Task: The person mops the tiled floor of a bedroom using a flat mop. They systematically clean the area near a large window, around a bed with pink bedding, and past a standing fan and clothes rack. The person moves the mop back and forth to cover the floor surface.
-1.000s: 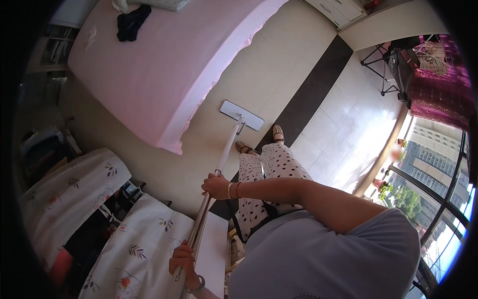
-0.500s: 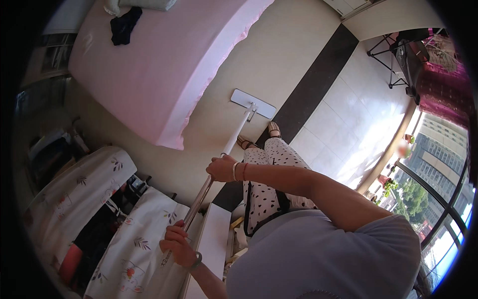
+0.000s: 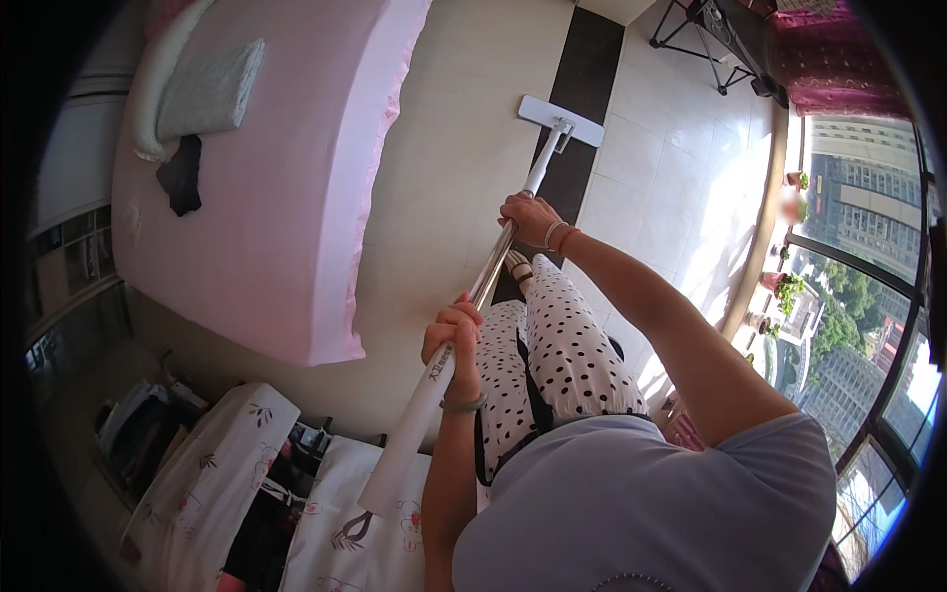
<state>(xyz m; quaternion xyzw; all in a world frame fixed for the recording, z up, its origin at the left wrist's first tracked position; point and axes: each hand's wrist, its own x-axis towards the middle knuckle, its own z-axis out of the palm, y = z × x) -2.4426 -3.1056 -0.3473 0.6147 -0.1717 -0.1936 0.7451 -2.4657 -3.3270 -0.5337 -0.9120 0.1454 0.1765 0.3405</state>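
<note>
A flat mop with a white rectangular head point(image 3: 582, 128) rests across the dark floor strip ahead of my feet. Its long handle point(image 3: 406, 434), white with a shiny metal middle, slants down toward me on the left. My right hand point(image 3: 530, 219), with bracelets at the wrist, is wrapped round the pole partway up. Lower on the pole, my left hand point(image 3: 454, 340) grips it near the printed white section; a green bangle circles that wrist. The handle's free end, with a dark loop, hangs over a patterned white cloth cover point(image 3: 340, 474).
To the left stands a bed point(image 3: 266, 237) with a pink sheet, a pillow point(image 3: 210, 91) and a dark cloth point(image 3: 180, 178). A black folding frame point(image 3: 725, 49) is at the far right. Potted plants point(image 3: 784, 286) line the window ledge. Pale tiles point(image 3: 646, 178) flank the dark strip.
The mop head has moved forward and right, from the beige floor onto the dark strip. Both hands went with the pole, farther forward. My view has shifted too.
</note>
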